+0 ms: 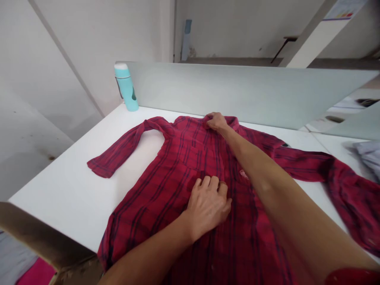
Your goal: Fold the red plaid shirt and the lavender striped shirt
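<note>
A red and dark-blue plaid shirt lies spread front side up, its collar toward the far edge. One sleeve stretches out to the left, the other to the right. My right hand reaches far forward and pinches the shirt at its collar. Nearer to me, my left hand rests on the middle of the shirt front with its fingers curled into the cloth by the front opening. Its fingertips are partly hidden. A small light emblem shows on the chest beside my right forearm.
The shirt is on a white table with a frosted glass panel along its back. A turquoise bottle stands at the back left corner. Greyish cloth lies at the right edge. Below the left side is an open cardboard box.
</note>
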Tool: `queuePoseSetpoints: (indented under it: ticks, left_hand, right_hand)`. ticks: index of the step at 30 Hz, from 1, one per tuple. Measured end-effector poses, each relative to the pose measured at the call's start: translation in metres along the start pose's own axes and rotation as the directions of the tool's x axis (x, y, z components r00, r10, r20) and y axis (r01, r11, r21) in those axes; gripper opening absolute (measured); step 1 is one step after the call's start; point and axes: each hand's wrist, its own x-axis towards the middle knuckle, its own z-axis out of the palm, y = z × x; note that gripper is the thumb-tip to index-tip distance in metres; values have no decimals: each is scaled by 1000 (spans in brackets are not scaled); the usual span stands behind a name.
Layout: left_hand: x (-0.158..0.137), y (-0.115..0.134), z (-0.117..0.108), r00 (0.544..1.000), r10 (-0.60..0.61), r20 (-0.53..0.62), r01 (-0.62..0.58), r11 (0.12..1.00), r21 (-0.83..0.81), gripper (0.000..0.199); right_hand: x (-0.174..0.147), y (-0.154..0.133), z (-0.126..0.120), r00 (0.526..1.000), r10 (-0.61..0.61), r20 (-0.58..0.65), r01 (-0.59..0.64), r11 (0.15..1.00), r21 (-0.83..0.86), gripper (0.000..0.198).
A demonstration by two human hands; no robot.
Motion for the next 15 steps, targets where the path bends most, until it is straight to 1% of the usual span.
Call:
queuePoseSetpoints:
  ticks: [5, 7, 9, 10, 11, 12, 14, 15]
  left_hand:
    - [1, 0, -1, 1000, -5, 23, 5, 1000, -3, 27]
    - [1, 0, -1, 1000, -5, 31, 5, 1000, -8, 26]
    - [1, 0, 0, 1000, -4, 29, 5, 1000, -12, 26]
    - [1, 0, 0, 1000, -5, 27, 5, 1000, -13, 26]
    - [1, 0, 0, 1000, -5, 25, 6, 1000, -13, 26]
    - [1, 0, 0, 1000, -5, 25, 5, 1000, -13, 26]
    - [1, 0, 0, 1000, -7, 28, 7, 1000, -9, 26]
    - [1, 0, -1, 1000, -7, 29, 7, 1000, -8, 25]
  right_hand:
    - [-6, 0, -8, 999, 25, 33, -25, 1000, -15, 64]
    - [-10, -1, -10, 999, 35, -13, -36, 997, -68, 68]
    - [-14, -6, -10, 996, -10, -89, -3, 990, -143, 68]
    - [-16, -10, -10, 992, -59, -111, 39, 984, -174, 67]
    - [-17, -15, -8, 986, -123, -109, 101, 976, -193, 66]
    - [-19, -21, -7, 978, -194, -78, 175, 964, -198, 65]
    - [-23, -33, -1, 947, -319, 37, 320, 930, -181, 63]
    - [-26, -39, 3, 927, -362, 102, 375, 912, -167, 63]
